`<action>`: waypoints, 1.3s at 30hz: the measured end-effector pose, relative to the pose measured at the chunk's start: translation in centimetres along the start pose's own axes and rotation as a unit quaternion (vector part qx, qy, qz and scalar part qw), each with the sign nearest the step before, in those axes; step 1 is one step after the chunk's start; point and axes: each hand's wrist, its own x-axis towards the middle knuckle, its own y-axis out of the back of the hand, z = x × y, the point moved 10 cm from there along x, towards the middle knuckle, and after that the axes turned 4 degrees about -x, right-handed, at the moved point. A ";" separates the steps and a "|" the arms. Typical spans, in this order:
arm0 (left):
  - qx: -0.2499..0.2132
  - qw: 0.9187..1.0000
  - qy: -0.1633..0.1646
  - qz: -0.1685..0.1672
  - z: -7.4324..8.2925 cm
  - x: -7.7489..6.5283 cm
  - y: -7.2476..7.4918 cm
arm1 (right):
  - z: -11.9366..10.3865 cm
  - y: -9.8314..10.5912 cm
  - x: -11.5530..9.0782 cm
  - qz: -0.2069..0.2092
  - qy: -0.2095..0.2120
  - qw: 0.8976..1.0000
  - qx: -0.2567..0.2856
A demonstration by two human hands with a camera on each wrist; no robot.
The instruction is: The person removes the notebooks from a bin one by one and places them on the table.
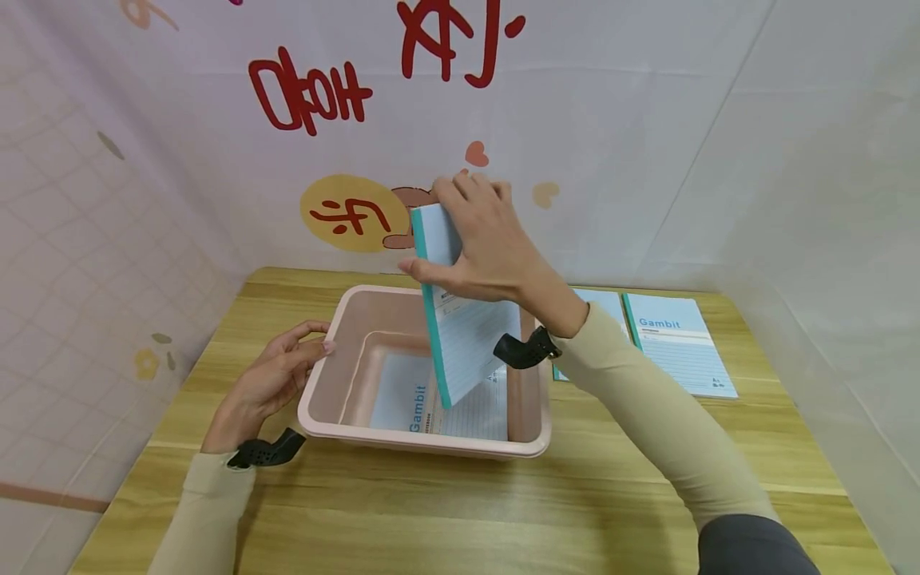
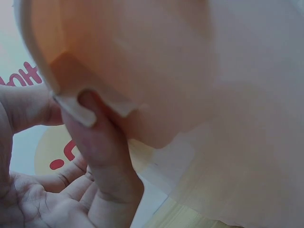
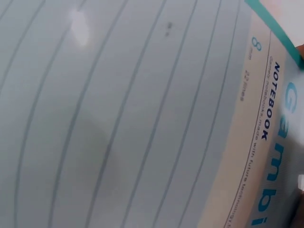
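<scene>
My right hand (image 1: 481, 239) grips a pale blue notebook (image 1: 470, 343) with a teal spine by its upper end, thumb at the spine side and fingers over the top. The notebook is tilted, its lower end down inside a pink plastic basin (image 1: 424, 435). Its lined "Gambit" cover (image 3: 142, 114) fills the right wrist view. My left hand (image 1: 283, 367) pinches the basin's left rim, and the thumb (image 2: 102, 147) shows against that rim in the left wrist view. Another Gambit notebook (image 1: 402, 395) lies flat on the basin floor, partly covered by the held one.
Two more notebooks lie on the wooden table (image 1: 446, 511) right of the basin. The outer notebook (image 1: 679, 343) shows whole; the inner notebook (image 1: 600, 307) is partly behind my right forearm. White printed cloth (image 1: 611, 144) walls the table at the back and sides.
</scene>
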 end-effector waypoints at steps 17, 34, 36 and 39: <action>0.001 1.000 -0.001 0.000 0.2 0.3 0.0 | 8.5 6.9 -2.5 0.011 -0.134 0.990 -0.043; -0.014 1.000 -0.001 0.001 -0.1 -0.1 0.0 | 17.0 6.3 -9.7 -0.032 -0.223 0.972 -0.071; -0.010 1.000 -0.001 0.002 -0.1 0.0 0.1 | 17.6 5.9 -10.7 -0.041 -0.232 0.969 -0.072; -0.004 1.000 0.001 0.005 -0.1 0.0 0.1 | 18.4 5.1 -12.1 -0.060 -0.245 0.965 -0.076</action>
